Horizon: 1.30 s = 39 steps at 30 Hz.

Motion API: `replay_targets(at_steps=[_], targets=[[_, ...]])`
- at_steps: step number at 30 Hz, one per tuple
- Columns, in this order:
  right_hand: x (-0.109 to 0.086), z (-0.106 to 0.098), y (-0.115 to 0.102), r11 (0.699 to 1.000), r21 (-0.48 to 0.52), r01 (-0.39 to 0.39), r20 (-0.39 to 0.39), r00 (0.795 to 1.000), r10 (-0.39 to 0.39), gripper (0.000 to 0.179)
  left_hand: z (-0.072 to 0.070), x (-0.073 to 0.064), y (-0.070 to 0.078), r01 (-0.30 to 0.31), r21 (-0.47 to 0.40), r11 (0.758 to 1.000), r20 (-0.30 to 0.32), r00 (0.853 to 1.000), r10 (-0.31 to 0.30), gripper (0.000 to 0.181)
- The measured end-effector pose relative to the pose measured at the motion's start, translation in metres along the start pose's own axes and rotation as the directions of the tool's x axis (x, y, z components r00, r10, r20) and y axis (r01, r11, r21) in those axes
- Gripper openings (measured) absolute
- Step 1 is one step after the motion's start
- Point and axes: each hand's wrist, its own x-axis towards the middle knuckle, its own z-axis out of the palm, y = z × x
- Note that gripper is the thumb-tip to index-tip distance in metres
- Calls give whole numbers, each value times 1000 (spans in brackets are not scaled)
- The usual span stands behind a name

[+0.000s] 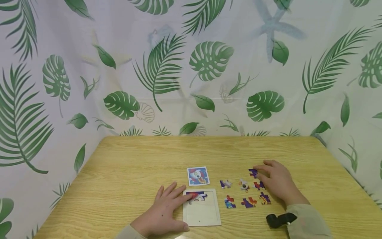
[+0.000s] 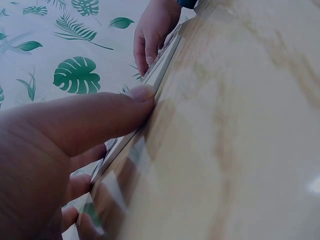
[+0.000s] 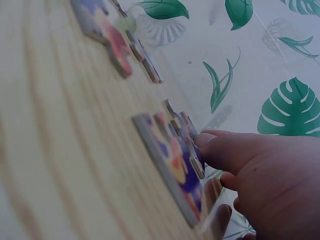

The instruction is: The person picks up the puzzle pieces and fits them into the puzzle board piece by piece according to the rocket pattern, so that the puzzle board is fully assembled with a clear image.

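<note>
A shallow square puzzle tray (image 1: 203, 214) has a few joined pieces (image 1: 197, 196), red, white and purple, in its upper left part. My left hand (image 1: 167, 207) lies along the tray's left side with fingers spread; the index fingertip rests on the joined pieces. In the left wrist view the left thumb (image 2: 120, 110) touches the tray's edge. At the far right of the loose pieces, my right hand (image 1: 279, 179) has thumb and index at a purple puzzle piece (image 1: 253, 173), pinching its edge. The right thumb (image 3: 215, 145) partly covers pieces in the right wrist view.
Several loose puzzle pieces (image 1: 249, 202) lie in rough rows right of the tray. A square picture card (image 1: 198, 176) of a white animal lies just behind the tray. A black strap device (image 1: 280, 219) is on the right wrist. A leaf-print curtain (image 1: 179, 116) stands behind the wooden table (image 1: 134, 159).
</note>
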Motion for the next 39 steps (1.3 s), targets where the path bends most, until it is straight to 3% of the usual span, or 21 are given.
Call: replay_targets(at_steps=[8, 25, 32, 39], targets=[[1, -1, 1, 1000, -24, 12, -38, 999, -13, 31, 1, 1, 1, 3, -7, 1000, -1, 1000, -3, 90], [4, 2, -1, 997, 72, 13, -83, 996, -7, 26, 1, 0, 0, 13, -3, 1000, -7, 1000, -13, 90], [4, 4, -22, 987, 149, 61, -102, 994, -46, 23, 1, 1, 0, -1, 15, 1000, -8, 1000, 1, 90], [5, 11, -54, 985, 138, 103, -96, 991, -90, 21, 0, 1, 1, -2, 6, 1000, -4, 1000, 2, 90]])
